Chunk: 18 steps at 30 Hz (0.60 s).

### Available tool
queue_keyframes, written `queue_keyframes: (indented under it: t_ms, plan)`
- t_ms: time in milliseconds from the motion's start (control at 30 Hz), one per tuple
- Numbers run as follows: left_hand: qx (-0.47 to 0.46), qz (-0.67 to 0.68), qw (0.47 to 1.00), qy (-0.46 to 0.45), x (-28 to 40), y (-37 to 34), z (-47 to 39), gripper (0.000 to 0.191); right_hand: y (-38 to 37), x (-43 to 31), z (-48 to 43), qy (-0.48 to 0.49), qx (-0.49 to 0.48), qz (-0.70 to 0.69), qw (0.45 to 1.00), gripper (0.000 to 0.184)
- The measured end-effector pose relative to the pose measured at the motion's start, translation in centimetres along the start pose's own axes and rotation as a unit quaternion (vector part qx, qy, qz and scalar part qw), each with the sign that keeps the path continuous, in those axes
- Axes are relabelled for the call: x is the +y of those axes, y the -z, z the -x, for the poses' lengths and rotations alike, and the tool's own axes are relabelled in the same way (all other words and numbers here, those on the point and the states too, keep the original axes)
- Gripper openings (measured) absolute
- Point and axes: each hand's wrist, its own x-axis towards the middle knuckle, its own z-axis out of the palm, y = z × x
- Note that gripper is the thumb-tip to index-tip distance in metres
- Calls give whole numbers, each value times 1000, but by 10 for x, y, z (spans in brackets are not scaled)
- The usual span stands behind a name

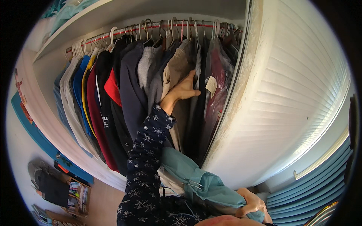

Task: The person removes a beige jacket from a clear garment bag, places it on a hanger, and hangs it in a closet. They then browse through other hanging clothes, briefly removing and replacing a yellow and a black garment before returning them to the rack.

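Many clothes hang close together on white, wire and pink hangers from a closet rail point(124, 29). My left hand point(183, 88) reaches in among them, its thumb and fingers spread, against beige trousers point(175, 66); part of the hand lies between garments, and no firm hold shows. At the lower right my right hand point(251, 204) is closed around a bunched teal garment point(209, 183), which stretches up to the left under my left forearm. A pale cloth point(171, 180) lies beside it. Right of my left hand hangs a dark red garment point(216, 82) in clear plastic with a paper tag.
A white closet door point(271, 118) stands at the right, its worn edge beside the clothes. Above the rail runs a white shelf point(84, 17) with plastic-wrapped things. Blue curtains point(314, 183) hang at the lower right. A wooden bookcase point(77, 195) stands at the lower left.
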Motion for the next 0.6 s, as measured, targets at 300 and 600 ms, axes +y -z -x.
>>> queue_keyframes:
  t_ms: [300,600]
  plan:
    - [112,-31,993,-29,1,-6,0,70,15,9,-6,9,-26,20,999,22]
    - [341,45,939,-21,9,-5,-16,28,9,6,4,130,-27,12,991,19]
